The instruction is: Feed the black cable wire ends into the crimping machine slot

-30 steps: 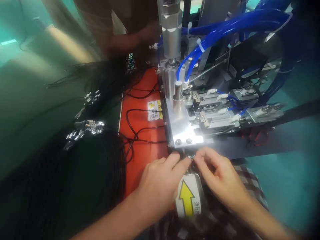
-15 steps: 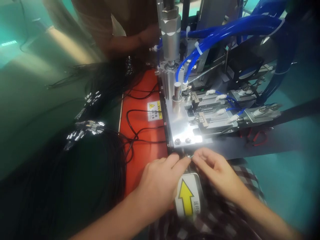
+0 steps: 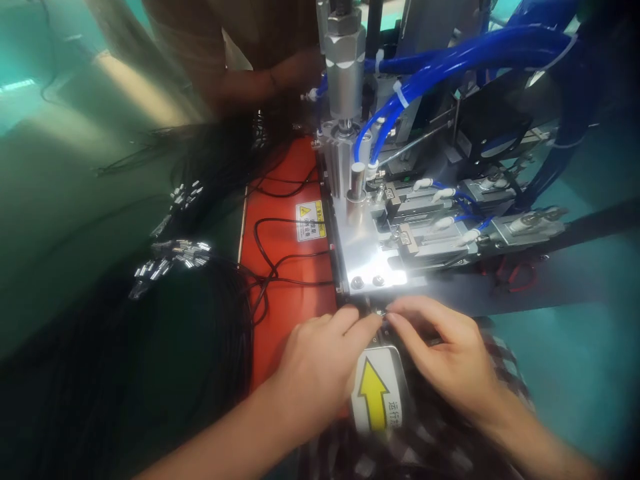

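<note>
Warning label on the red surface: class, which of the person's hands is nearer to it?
Left. In the head view, the left hand is below the warning label; the right hand is farther off, below and well to the right.

Around the middle of the view as a dial, a co-worker (image 3: pixel 250 83) in a brown top stands at 11 o'clock, a forearm reaching towards 12. A pale bar of light (image 3: pixel 133 80) falls at 10 o'clock. Out at 9 o'clock lie two clusters of silver tips, the farther cluster (image 3: pixel 185 193) just above the nearer cluster (image 3: pixel 173 260); a dark mass of black cables (image 3: pixel 227 333) spreads down through 8 o'clock. Just left of centre, black cords (image 3: pixel 275 267) loop over a red-orange surface (image 3: pixel 287 160), beside a yellow-and-white warning label (image 3: pixel 311 227). Thick blue tubes (image 3: pixel 480 50), cable-tied, arch between 1 and 2 o'clock. At 3 o'clock sits a blurred red loop (image 3: pixel 523 275), perhaps a tool's handle, and teal floor (image 3: pixel 580 347) fills 4 o'clock.
</note>
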Motion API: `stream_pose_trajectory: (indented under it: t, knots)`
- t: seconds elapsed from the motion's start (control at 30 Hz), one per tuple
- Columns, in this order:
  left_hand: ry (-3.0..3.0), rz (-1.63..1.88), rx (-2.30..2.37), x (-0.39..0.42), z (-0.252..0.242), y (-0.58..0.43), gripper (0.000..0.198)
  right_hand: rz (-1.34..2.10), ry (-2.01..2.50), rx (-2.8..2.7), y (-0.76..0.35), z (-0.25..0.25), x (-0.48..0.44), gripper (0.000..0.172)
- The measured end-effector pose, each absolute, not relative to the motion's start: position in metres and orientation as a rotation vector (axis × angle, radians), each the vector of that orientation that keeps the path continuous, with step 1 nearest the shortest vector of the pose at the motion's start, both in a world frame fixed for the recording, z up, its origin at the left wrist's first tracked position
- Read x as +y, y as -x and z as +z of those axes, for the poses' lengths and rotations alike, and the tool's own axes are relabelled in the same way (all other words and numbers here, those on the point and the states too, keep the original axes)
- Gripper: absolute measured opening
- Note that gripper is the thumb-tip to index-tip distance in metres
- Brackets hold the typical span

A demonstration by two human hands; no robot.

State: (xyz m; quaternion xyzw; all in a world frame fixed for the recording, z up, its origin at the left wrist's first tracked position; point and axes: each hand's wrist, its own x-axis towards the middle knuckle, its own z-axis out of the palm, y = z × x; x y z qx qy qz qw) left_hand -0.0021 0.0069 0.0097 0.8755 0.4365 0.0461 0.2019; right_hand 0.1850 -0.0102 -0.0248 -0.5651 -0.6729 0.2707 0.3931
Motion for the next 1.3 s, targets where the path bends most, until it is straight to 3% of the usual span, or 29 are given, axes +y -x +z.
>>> stream_pose_trajectory:
  t: [0.2, 0.4, 0.67, 1.3]
  knots:
    - [-2.383, 0.233, 1.216, 0.005, 0.007, 0.004, 0.036, 0.438, 1.322, -1.879, -0.188, -0.029, -0.013, 0.007]
    - [-2.331, 0.285, 1.203, 0.004, 0.006, 0.004, 0.034, 0.750, 1.477, -1.733, -0.186, -0.029, -0.011, 0.008]
    - [-2.309, 0.336, 1.197, 0.004, 0.005, 0.005, 0.035, 0.664, 1.487, -1.848, -0.178, -0.021, -0.007, 0.010]
    - [-2.333, 0.355, 1.205, 0.003, 0.002, 0.006, 0.034, 1.216, 1.545, -1.437, -0.183, -0.035, -0.016, 0.017]
